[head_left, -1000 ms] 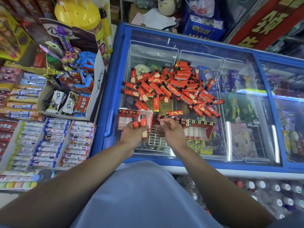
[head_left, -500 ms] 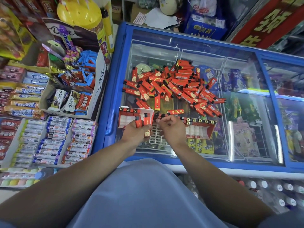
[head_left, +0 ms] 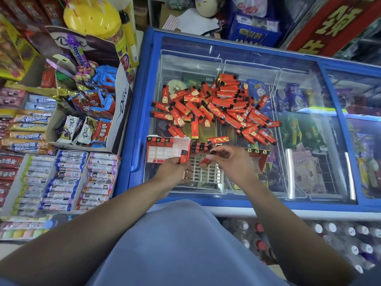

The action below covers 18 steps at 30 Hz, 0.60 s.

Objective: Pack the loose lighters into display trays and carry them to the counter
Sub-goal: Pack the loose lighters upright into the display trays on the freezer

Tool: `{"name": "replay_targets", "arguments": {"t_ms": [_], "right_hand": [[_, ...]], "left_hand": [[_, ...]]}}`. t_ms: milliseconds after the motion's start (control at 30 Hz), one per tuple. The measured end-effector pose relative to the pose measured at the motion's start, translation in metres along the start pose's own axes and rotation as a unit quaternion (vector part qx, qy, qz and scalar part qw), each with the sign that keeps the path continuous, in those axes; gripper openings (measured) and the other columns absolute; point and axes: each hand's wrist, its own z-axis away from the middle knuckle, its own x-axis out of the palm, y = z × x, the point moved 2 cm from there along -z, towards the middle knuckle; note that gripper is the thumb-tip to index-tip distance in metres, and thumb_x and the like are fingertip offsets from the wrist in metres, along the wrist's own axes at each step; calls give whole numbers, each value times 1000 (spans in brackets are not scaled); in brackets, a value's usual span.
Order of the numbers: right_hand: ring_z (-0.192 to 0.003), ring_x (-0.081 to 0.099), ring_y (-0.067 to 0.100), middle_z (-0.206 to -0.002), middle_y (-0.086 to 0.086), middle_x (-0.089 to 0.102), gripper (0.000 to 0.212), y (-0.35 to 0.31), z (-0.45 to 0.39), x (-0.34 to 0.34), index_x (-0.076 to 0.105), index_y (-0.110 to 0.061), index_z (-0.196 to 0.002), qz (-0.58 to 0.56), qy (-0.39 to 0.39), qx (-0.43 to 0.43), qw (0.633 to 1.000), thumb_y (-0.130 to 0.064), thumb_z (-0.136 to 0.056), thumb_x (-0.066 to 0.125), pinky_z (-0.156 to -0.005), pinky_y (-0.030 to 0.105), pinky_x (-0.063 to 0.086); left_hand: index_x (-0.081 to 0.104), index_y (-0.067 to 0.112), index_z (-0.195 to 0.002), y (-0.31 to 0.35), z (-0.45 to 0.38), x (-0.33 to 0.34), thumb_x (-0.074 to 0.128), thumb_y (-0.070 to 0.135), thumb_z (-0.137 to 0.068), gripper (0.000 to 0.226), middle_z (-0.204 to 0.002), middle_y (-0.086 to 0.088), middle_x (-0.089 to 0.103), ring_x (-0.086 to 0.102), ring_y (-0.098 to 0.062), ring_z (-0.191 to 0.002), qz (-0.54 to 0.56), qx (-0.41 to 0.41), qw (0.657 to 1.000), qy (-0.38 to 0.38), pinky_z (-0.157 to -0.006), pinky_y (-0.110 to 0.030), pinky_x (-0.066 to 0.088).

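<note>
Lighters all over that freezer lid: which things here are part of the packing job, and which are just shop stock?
Job: lighters, left tray, right tray, left hand, right hand.
Lying about: chocolates, candy rolls, yellow jar, freezer.

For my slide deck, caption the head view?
Both hands hold red lighters over a display tray on a freezer lid.

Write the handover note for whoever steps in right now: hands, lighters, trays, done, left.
Left hand: holds a lighter upright at the left tray.
Right hand: pinches another lighter, tilted, over the white grid.
Loose pile lies on the freezer lid; right tray sits beside the right hand.
Done: one row in the left tray's far edge.
Left: nearly the whole pile, then carrying.
</note>
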Motion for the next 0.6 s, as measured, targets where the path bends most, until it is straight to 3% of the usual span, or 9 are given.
{"name": "replay_targets", "arguments": {"t_ms": [100, 233, 367, 533, 600], "right_hand": [[-80, 63, 6, -105, -5, 73, 30, 2, -2, 4, 76, -24, -117, 134, 26, -75, 988, -39, -91, 74, -77, 22, 50], [-89, 72, 17, -112, 4, 76, 27, 0, -2, 16, 73, -19, -124, 166, 58, -137, 975, -21, -97, 68, -85, 29, 56], [-87, 71, 18, -106, 1, 75, 22, 7, -4, 32, 74, -18, -117, 190, 69, -126, 971, -23, -96, 71, -77, 33, 57], [-80, 70, 18, -105, -4, 71, 22, 7, -4, 32, 76, -25, -118, 236, 99, -148, 955, -29, -97, 69, -61, 26, 48], [-75, 68, 12, -106, -7, 69, 24, 3, 0, 27, 74, -26, -121, 204, 107, -156, 961, -30, -98, 68, -61, 26, 52]], "left_hand": [[66, 3, -112, 0, -2, -2, 57, 12, -105, 15, -96, -11, 70, 67, -21, -81, 6, 1, 1000, 14, -85, -43, 63], [67, 6, -115, 1, 0, 2, 59, 16, -105, 17, -104, -14, 73, 69, -22, -85, -1, 6, 1000, 12, -83, -39, 64], [67, 8, -114, 3, 3, 1, 58, 16, -105, 15, -107, -13, 74, 71, -22, -88, 0, 13, 1000, 12, -76, -35, 65], [64, 10, -113, 4, 8, 0, 58, 9, -103, 11, -109, -11, 74, 73, -27, -99, -38, 31, 999, 14, -63, -24, 59], [64, 9, -113, 3, 7, 0, 62, 6, -100, 13, -110, -9, 75, 73, -26, -100, -52, 41, 998, 10, -62, -22, 58]]}}
